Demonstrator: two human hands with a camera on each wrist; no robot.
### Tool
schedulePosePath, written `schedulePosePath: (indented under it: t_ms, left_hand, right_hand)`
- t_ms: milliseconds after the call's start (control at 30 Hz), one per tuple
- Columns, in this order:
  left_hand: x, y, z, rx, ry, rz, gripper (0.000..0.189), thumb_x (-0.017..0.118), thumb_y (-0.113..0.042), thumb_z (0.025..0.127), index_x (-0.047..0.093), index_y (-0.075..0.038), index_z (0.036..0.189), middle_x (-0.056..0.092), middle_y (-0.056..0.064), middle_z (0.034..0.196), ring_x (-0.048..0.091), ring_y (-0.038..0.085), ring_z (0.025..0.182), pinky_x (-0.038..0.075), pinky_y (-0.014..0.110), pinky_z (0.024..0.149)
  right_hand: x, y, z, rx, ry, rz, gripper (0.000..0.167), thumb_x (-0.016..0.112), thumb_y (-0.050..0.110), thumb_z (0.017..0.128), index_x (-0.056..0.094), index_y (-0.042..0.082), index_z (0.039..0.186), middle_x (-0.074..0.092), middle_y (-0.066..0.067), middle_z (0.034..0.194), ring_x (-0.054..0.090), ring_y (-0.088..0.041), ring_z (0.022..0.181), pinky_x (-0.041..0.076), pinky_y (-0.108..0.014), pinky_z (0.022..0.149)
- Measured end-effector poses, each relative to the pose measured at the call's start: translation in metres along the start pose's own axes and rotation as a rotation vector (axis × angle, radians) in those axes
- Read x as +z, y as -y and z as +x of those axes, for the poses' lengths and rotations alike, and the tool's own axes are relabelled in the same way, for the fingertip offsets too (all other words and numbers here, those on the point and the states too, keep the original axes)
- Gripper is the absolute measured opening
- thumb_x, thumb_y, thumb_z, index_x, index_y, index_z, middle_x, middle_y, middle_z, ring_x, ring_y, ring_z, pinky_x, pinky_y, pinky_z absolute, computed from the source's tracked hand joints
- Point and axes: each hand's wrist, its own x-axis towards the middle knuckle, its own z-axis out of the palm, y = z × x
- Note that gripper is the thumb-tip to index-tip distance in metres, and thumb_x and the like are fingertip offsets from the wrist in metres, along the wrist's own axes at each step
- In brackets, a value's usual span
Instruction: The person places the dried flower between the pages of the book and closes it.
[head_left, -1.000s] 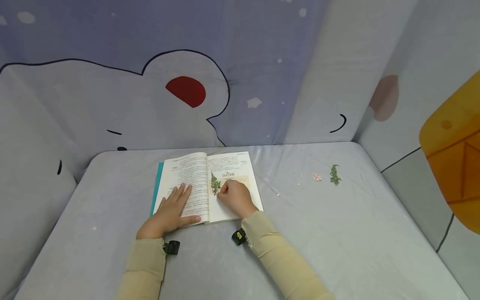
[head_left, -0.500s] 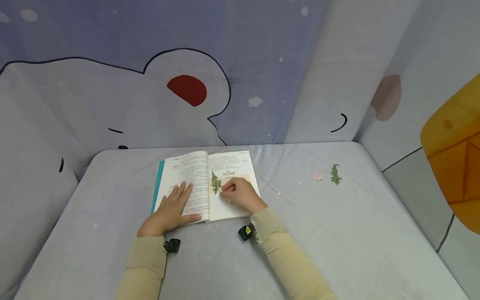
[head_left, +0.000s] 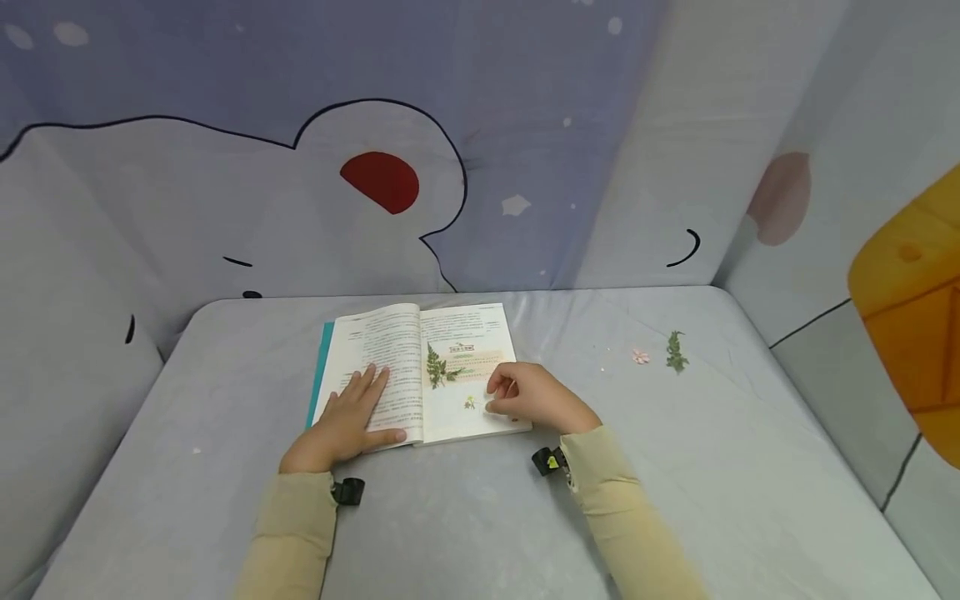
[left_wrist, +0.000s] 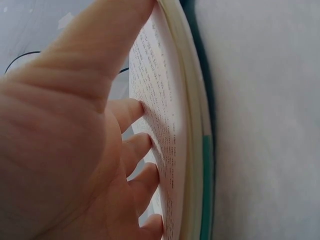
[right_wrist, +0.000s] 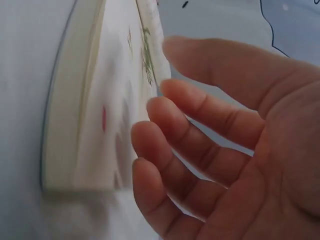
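Observation:
An open book [head_left: 450,423] with a teal cover edge lies on the covered surface. My left hand [head_left: 345,425] rests spread on its left page, and in the left wrist view the fingertips [left_wrist: 145,141] touch the printed paper. Close by the gutter, on the right page, lies a green fern-like sprig [head_left: 435,365]. A little below it sits a tiny yellow flower [head_left: 469,402]. My right hand [head_left: 543,396] hovers by the right page's edge with fingers loosely bent. In the right wrist view its thumb and fingers stand apart, with nothing between them.
Farther right on the surface are a small pink flower [head_left: 640,357] and another green sprig [head_left: 677,353]. A few pale specks lie around. Printed fabric walls [head_left: 585,208] rise at the back and sides.
My right hand has drawn away to the right, its fingers parting. The yellow flower and more of the sprig now show on the page. My left hand has stayed on the book.

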Motion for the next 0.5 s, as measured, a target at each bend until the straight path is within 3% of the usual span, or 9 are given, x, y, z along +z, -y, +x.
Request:
schedulePosePath:
  t_ms: [267, 500]
  left_hand:
    - [0.001, 0.001, 0.002, -0.010, 0.005, -0.006, 0.110, 0.075, -0.053, 0.087, 0.013, -0.002, 0.162, 0.006, 0.026, 0.167, 0.002, 0.049, 0.152, 0.005, 0.072, 0.116]
    - [0.002, 0.002, 0.001, -0.010, 0.004, -0.004, 0.110, 0.075, -0.053, 0.088, 0.013, -0.002, 0.162, 0.006, 0.026, 0.167, 0.002, 0.049, 0.152, 0.005, 0.072, 0.116]
  right_hand:
    - [-0.017, 0.001, -0.014, -0.011, -0.029, -0.151, 0.023, 0.085, 0.011, 0.079, 0.064, 0.007, 0.089, 0.062, -0.004, 0.086, 0.053, -0.015, 0.077, 0.046, -0.031, 0.074]
    - [-0.013, 0.004, -0.018, -0.014, 0.034, -0.224, 0.031, 0.090, 0.010, 0.071, 0.059, 0.008, 0.078, 0.054, -0.002, 0.077, 0.047, -0.015, 0.073, 0.041, -0.028, 0.069]
